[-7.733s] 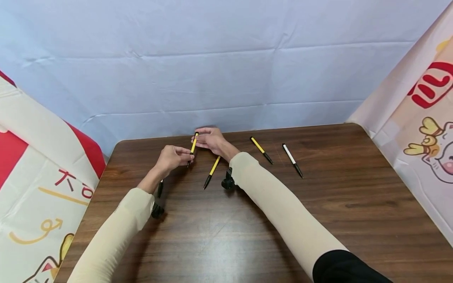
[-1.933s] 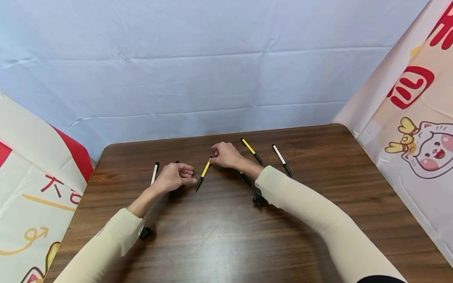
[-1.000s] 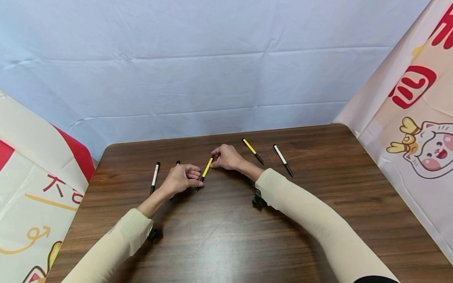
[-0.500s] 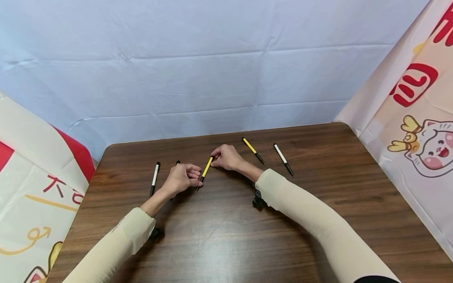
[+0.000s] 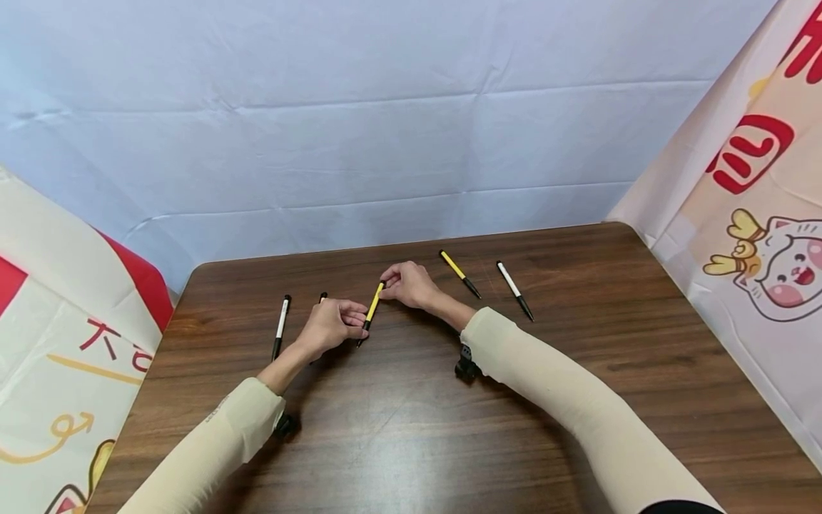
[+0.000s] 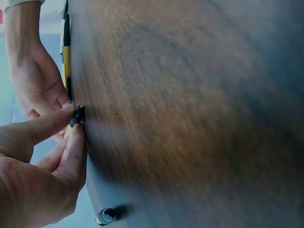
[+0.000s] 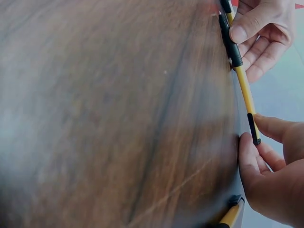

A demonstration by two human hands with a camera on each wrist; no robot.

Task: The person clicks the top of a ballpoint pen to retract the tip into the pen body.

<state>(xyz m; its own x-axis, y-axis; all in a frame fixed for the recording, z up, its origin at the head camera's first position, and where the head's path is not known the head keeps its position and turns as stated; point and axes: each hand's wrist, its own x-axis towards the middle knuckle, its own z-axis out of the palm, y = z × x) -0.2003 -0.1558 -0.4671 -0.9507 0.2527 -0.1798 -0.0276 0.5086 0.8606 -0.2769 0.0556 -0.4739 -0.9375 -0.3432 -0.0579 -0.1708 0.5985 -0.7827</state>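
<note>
A yellow pen [image 5: 374,305] with a black grip slants between my two hands, close over the wooden table. My left hand [image 5: 329,327] pinches its black grip near the tip, between thumb and fingers; the left wrist view shows the black tip [image 6: 78,115] there. At the far end, my right hand [image 5: 411,285] holds the clip end [image 7: 254,130] between its fingertips. Mostly hidden behind my left hand lies another pen, its black top [image 5: 323,295] showing. A white pen [image 5: 281,321] with a black grip lies left of that hand.
Right of my right hand lie a yellow pen [image 5: 457,270] and a white pen [image 5: 512,285]. Another yellow pen [image 7: 230,217] shows below my right hand in its wrist view. The wooden table [image 5: 411,442] ends at a pale cloth backdrop [image 5: 385,143].
Earlier both hands held a yellow pen farther back. Since 1.9 s ago my left hand has moved right and taken hold of this pen's grip. Lately the pen has shifted slightly back.
</note>
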